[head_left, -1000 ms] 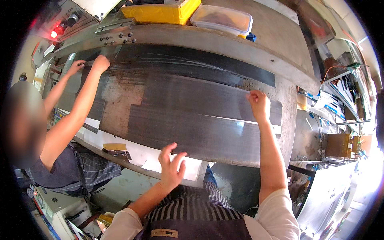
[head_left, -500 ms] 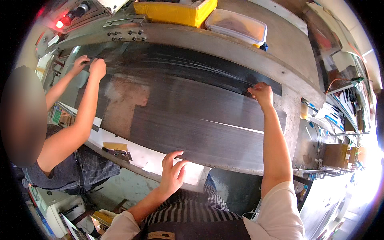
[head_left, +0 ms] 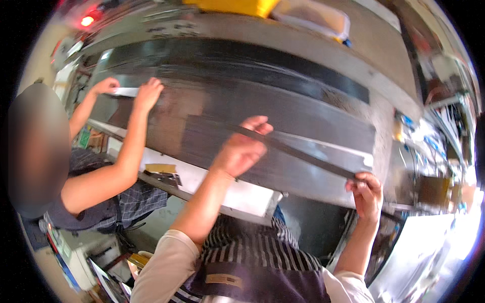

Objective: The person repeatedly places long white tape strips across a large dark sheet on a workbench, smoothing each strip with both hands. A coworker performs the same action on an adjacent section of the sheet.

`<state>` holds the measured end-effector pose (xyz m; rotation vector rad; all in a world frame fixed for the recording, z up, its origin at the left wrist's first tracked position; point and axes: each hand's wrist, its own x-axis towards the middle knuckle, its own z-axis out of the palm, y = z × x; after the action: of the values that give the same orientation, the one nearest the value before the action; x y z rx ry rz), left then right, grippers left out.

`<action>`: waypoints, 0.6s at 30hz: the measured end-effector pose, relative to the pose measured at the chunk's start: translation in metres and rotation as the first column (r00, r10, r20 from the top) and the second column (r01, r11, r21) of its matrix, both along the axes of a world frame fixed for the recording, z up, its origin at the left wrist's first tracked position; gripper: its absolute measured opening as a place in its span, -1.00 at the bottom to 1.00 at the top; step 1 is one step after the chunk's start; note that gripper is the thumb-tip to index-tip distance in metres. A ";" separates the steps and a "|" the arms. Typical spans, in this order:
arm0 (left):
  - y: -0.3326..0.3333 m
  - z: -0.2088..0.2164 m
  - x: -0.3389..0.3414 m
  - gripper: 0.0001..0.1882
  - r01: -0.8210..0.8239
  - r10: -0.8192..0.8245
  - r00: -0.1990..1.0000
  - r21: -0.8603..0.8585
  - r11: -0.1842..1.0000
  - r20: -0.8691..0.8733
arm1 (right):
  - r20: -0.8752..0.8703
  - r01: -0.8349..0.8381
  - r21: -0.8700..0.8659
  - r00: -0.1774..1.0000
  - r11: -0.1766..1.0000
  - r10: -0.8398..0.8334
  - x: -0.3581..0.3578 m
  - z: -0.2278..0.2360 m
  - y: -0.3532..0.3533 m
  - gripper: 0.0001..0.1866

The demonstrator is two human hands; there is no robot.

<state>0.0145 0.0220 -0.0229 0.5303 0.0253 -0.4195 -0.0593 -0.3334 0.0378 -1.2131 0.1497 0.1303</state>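
A long, thin dark strip [head_left: 313, 159] slants above the grey metal plate surface. My right hand [head_left: 368, 194] pinches its right end, near the plate's right front side. Toward the left end, my left hand [head_left: 241, 149] has the strip running between its fingers; motion blurs this hand somewhat. Below the strip lie wide, flat dark sheets [head_left: 212, 151] on the bench. A darker band [head_left: 303, 70] runs along the far side.
A co-worker at the left holds a pale strip [head_left: 126, 92] between both hands. Past the bench's raised far ledge [head_left: 384, 108] stand a yellow bin [head_left: 237, 6] and a clear plastic box [head_left: 313, 17]. White paper [head_left: 247, 199] lies along the near edge.
My right hand has come nearer from the far dark band, now with a strip in it. My left hand has risen from the near edge onto the strip. The view has shifted.
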 end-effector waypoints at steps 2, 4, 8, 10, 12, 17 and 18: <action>0.022 -0.009 -0.008 -0.66 -0.025 0.025 1.000 -0.120 0.992 -0.007 | -0.039 0.310 -0.025 0.950 0.950 -0.311 -0.012 -0.002 0.001 -0.86; 0.038 -0.013 -0.028 -0.79 -0.183 0.186 0.982 0.082 0.980 -0.036 | -0.182 0.351 -0.037 0.918 0.935 -0.352 -0.032 -0.024 -0.032 -0.88; 0.051 -0.019 -0.062 -0.79 -0.216 0.286 0.954 0.455 0.864 -0.089 | -0.173 0.475 -0.260 0.834 0.841 -0.524 -0.056 -0.057 -0.049 -0.83; 0.044 -0.019 -0.076 -0.80 -0.180 0.288 0.957 0.715 0.676 -0.031 | -0.157 0.491 -0.395 0.797 0.776 -0.584 -0.064 -0.071 -0.048 -0.80; 0.036 -0.016 -0.080 -0.83 -0.208 0.207 0.970 0.880 0.426 0.128 | -0.176 0.445 -0.431 0.812 0.785 -0.557 -0.069 -0.083 -0.050 -0.82; 0.049 -0.061 -0.094 -0.87 -0.447 0.036 0.894 0.894 -0.029 0.447 | -0.076 0.384 -0.705 0.794 0.596 -0.603 -0.070 -0.106 -0.038 -0.79; 0.052 -0.067 -0.096 -0.87 -0.447 0.004 0.894 0.890 -0.089 0.449 | -0.047 0.386 -0.739 0.788 0.552 -0.614 -0.069 -0.108 -0.037 -0.80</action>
<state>-0.0811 0.0738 -0.0895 2.1504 0.1346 0.1851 -0.1288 -0.3709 -0.0700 -1.8632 0.8981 -0.2956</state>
